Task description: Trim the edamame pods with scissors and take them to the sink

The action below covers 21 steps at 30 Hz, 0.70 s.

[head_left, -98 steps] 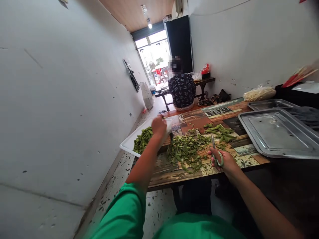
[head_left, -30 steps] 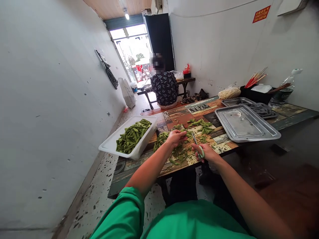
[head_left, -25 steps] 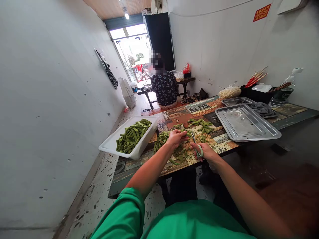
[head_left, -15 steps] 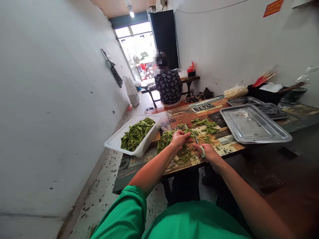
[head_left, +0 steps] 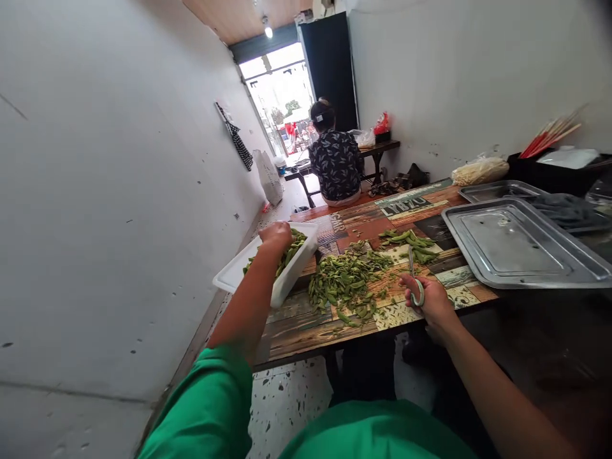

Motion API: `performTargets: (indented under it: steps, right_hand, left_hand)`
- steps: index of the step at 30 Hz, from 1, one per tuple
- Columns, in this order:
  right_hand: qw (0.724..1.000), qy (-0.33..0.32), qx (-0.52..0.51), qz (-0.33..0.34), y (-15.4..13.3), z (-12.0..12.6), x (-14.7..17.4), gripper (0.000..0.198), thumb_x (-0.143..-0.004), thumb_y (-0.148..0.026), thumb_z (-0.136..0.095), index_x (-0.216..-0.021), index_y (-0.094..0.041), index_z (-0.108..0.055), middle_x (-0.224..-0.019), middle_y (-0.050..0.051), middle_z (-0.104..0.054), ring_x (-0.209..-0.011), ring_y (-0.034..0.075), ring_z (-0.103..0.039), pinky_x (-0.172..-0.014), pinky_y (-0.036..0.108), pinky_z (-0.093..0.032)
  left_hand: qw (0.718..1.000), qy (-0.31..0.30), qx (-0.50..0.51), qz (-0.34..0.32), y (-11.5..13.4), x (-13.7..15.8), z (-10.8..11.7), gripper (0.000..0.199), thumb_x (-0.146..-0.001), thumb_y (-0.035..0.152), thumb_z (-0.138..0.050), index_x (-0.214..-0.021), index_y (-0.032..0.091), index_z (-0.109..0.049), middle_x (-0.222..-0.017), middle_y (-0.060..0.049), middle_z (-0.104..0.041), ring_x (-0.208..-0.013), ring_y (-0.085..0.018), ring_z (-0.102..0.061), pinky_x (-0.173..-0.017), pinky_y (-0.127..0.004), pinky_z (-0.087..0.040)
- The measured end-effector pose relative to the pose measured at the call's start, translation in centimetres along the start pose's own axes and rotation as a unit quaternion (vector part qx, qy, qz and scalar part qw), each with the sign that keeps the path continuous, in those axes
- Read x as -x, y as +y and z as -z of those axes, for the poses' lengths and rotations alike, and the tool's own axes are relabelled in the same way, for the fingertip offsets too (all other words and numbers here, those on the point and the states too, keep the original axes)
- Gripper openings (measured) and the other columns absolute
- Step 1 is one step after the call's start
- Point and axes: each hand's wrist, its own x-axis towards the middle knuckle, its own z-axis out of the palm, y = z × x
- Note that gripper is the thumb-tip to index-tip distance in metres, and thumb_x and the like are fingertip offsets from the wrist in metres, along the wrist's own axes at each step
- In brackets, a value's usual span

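My left hand [head_left: 276, 233] is over the white plastic tub [head_left: 297, 271] at the left end of the table, above the green edamame pods [head_left: 295, 247] inside. Its fingers are blurred and turned away, so whether they hold a pod is hidden. My right hand [head_left: 433, 301] grips scissors [head_left: 417, 293] with pale green handles, blades pointing away from me above the table. Left of the scissors spreads a heap of green trimmings [head_left: 342, 277]. A smaller group of pods [head_left: 415, 244] lies just beyond the blades.
Metal trays [head_left: 516, 239] stand at the right of the patterned wooden table [head_left: 296, 341], one with dark cloth-like material in it. Behind them are a bag of pale sticks [head_left: 479, 171] and a black box with red-ended skewers [head_left: 549, 137]. A person [head_left: 336, 162] sits farther off, back turned.
My left hand has moved left from the trimmings heap to the tub. My right hand still holds the scissors, now apart from the left hand. The view has shifted slightly.
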Motion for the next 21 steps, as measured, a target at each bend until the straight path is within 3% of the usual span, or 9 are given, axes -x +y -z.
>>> performTargets:
  steps: [2,4,7,9,11,15,18,21]
  right_hand:
    - [0.999,0.004,-0.047,0.002,-0.1,0.4,-0.3,0.066,-0.047,-0.072,-0.084,-0.073,-0.017,-0.057,-0.052,-0.001,-0.053,-0.042,0.011,-0.049,-0.031,0.018,-0.027]
    - [0.997,-0.014,-0.076,-0.002,0.1,0.7,-0.6,0.068,-0.050,-0.076,-0.082,-0.076,-0.017,-0.058,-0.056,0.001,-0.056,-0.047,0.014,-0.054,-0.032,0.019,-0.033]
    - [0.996,-0.041,-0.078,-0.003,0.5,1.1,-0.7,0.064,-0.058,-0.075,-0.079,-0.078,-0.017,-0.060,-0.059,0.002,-0.058,-0.049,0.015,-0.056,-0.033,0.020,-0.037]
    - [0.996,-0.041,-0.075,0.005,0.9,1.4,-0.7,0.062,-0.062,-0.074,-0.077,-0.078,-0.017,-0.060,-0.058,0.001,-0.057,-0.048,0.014,-0.054,-0.033,0.020,-0.035]
    - [0.997,-0.036,-0.073,0.011,1.2,1.5,-0.7,0.062,-0.062,-0.075,-0.075,-0.078,-0.018,-0.059,-0.057,0.001,-0.056,-0.047,0.015,-0.054,-0.032,0.020,-0.033]
    - [0.997,-0.044,-0.059,0.019,1.5,1.6,-0.7,0.060,-0.065,-0.075,-0.072,-0.079,-0.019,-0.057,-0.058,0.000,-0.055,-0.048,0.016,-0.054,-0.033,0.022,-0.033]
    - [0.997,-0.049,-0.063,0.009,1.3,1.7,-0.8,0.060,-0.064,-0.076,-0.073,-0.078,-0.019,-0.056,-0.057,0.000,-0.055,-0.047,0.016,-0.054,-0.033,0.022,-0.033]
    - [0.996,-0.052,-0.075,-0.007,0.9,1.7,-1.0,0.061,-0.062,-0.075,-0.075,-0.078,-0.018,-0.058,-0.057,0.000,-0.056,-0.048,0.015,-0.055,-0.032,0.021,-0.033]
  left_hand:
    - [0.997,0.003,0.009,-0.073,3.0,-0.3,-0.8,0.022,-0.082,0.025,-0.063,-0.100,0.016,-0.073,-0.110,-0.016,-0.070,-0.107,-0.030,-0.063,-0.091,-0.040,-0.047]
    - [0.981,-0.003,0.061,-0.186,7.8,0.2,-2.6,0.027,-0.089,0.027,-0.054,-0.105,0.020,-0.074,-0.109,-0.011,-0.072,-0.104,-0.025,-0.064,-0.090,-0.035,-0.048]
    - [0.925,-0.072,0.161,-0.337,15.9,1.1,-6.4,0.027,-0.090,0.029,-0.054,-0.105,0.022,-0.075,-0.107,-0.006,-0.074,-0.098,-0.021,-0.066,-0.087,-0.028,-0.048]
    - [0.900,-0.087,0.201,-0.377,20.3,1.3,-8.9,0.026,-0.090,0.027,-0.055,-0.105,0.021,-0.075,-0.107,-0.006,-0.074,-0.099,-0.020,-0.066,-0.087,-0.026,-0.047]
    - [0.894,-0.084,0.223,-0.379,23.4,1.1,-10.9,0.023,-0.088,0.028,-0.059,-0.102,0.022,-0.075,-0.106,-0.007,-0.073,-0.100,-0.021,-0.065,-0.088,-0.027,-0.046]
    - [0.899,-0.107,0.215,-0.366,25.7,0.7,-13.1,0.009,-0.081,0.025,-0.068,-0.084,0.021,-0.075,-0.092,-0.008,-0.073,-0.092,-0.022,-0.064,-0.083,-0.027,-0.045]
    - [0.889,-0.135,0.232,-0.372,24.7,0.8,-13.1,0.004,-0.074,0.021,-0.071,-0.070,0.021,-0.072,-0.074,-0.005,-0.070,-0.079,-0.018,-0.062,-0.076,-0.024,-0.043]
    - [0.880,-0.119,0.267,-0.376,22.4,1.5,-12.0,0.013,-0.078,0.023,-0.067,-0.065,0.021,-0.071,-0.068,-0.003,-0.067,-0.075,-0.017,-0.060,-0.075,-0.023,-0.041]
